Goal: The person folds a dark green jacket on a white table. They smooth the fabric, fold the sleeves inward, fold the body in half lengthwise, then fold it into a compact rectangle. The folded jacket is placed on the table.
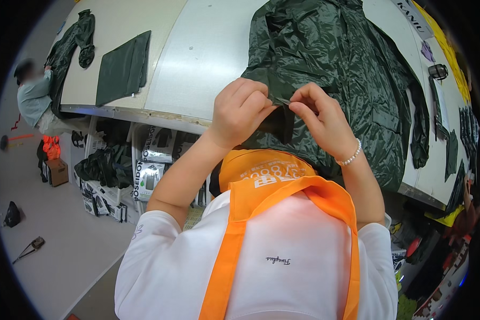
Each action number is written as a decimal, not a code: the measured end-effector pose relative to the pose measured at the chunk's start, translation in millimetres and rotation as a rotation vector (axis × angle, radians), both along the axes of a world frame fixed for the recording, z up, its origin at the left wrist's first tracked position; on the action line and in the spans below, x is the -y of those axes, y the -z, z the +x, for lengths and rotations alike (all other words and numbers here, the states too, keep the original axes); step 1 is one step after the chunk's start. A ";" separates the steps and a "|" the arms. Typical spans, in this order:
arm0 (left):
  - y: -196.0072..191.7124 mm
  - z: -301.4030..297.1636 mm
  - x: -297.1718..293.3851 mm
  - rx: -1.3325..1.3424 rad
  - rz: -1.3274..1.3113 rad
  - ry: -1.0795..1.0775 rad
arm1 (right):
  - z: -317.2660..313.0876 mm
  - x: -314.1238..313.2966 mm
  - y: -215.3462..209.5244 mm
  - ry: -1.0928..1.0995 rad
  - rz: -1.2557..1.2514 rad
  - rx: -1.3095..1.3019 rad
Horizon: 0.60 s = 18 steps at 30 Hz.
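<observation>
A shiny dark green rain jacket (336, 58) lies spread and creased over the pale table in front of me. My left hand (241, 111) is closed on a lifted edge of it, above the table's near side. Close by on the right, my right hand (324, 118) pinches with thumb and forefinger. A thin pale sliver shows at those fingertips, too small to name. Between my hands a dark strip of cloth (287, 125) hangs down.
Folded dark green cloth (124, 69) lies on the table (197, 48) to the left. A person (34, 96) sits by another dark garment (82, 34) at the far left. Packaged goods (149, 178) fill shelves below. At the right stands a dark round container (438, 72).
</observation>
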<state>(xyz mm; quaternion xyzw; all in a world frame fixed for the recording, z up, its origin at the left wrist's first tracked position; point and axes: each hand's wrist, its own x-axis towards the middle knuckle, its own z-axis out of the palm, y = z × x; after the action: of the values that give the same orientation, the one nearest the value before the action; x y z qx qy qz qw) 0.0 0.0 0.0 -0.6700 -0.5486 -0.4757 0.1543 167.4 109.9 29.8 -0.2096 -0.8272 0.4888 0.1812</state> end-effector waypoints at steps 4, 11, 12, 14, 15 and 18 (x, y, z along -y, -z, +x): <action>-2.7 -4.8 -3.0 -0.010 0.002 -0.019 | -2.2 -3.0 6.7 0.053 -0.041 -0.071; 5.2 -39.1 46.4 0.582 -0.411 -0.438 | 35.5 -34.2 37.0 0.232 -0.024 0.107; 12.2 -45.3 52.2 0.628 -0.428 -0.515 | 55.5 -49.5 51.3 0.332 0.037 0.139; 30.7 -42.3 60.5 0.344 -0.154 -0.711 | 98.4 -78.0 80.4 0.506 0.157 0.201; 26.3 -31.5 56.8 0.269 -0.065 -0.728 | 123.2 -91.4 83.3 0.567 0.226 0.342; 33.4 41.8 1.9 0.506 -0.058 -0.517 | 209.5 -129.6 109.6 0.722 0.427 0.589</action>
<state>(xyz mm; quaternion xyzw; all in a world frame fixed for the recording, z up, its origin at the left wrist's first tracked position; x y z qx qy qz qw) 41.8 -1.9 -33.4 -0.3744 -0.7340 -0.5559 0.1095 376.9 239.5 -79.8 -0.5690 -0.7995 0.1356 0.1365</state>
